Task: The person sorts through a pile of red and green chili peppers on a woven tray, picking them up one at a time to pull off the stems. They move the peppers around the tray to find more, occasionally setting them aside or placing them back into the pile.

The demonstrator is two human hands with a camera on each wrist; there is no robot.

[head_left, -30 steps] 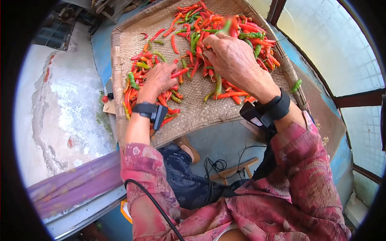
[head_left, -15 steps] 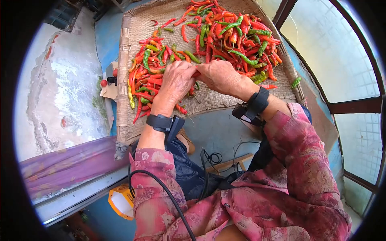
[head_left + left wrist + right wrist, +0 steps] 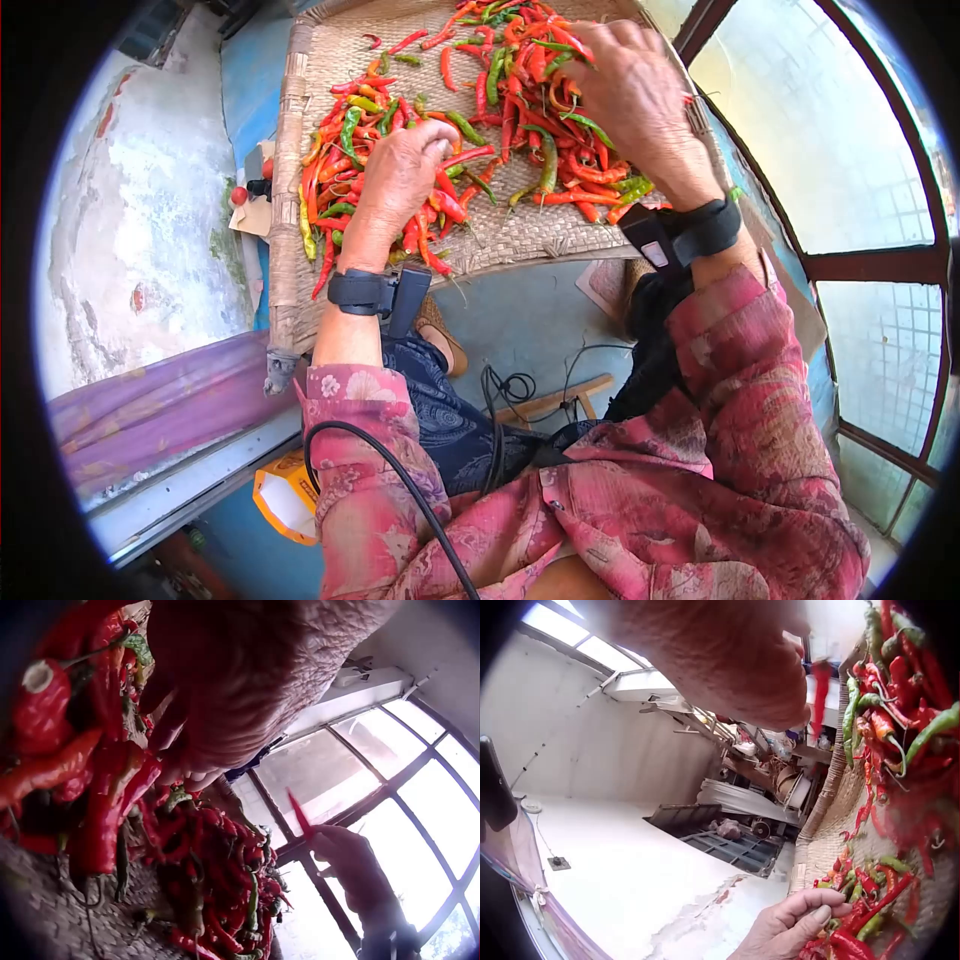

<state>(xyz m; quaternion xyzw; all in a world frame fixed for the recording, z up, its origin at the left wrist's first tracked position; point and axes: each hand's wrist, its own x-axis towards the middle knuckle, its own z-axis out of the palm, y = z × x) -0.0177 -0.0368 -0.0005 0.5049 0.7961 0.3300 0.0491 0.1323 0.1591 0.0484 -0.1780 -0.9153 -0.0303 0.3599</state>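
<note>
In the head view, the left hand (image 3: 400, 175) is low over the smaller pile of red and green peppers, a red pepper (image 3: 469, 157) beside its thumb. Its fingers look curled in the right wrist view, where the left hand (image 3: 795, 922) touches the pile; whether it grips a pepper is unclear. Raised above the larger pile is the right hand (image 3: 645, 110). The left wrist view shows the right hand (image 3: 352, 870) pinching a red pepper (image 3: 300, 816) that points upward. That red pepper (image 3: 821, 697) hangs by the fingertips in the right wrist view.
The peppers lie on a woven tray (image 3: 287, 200) with a raised rim. Framed windows (image 3: 885, 350) stand at the right, a pale wall (image 3: 150, 200) at the left. Below the tray are a cable (image 3: 495, 420), a wooden piece (image 3: 550, 400) and an orange box (image 3: 268, 490).
Half a second ago both hands met around a red pepper between the piles. The right hand has since moved up and right, away from the left, which remains by the smaller pile.
</note>
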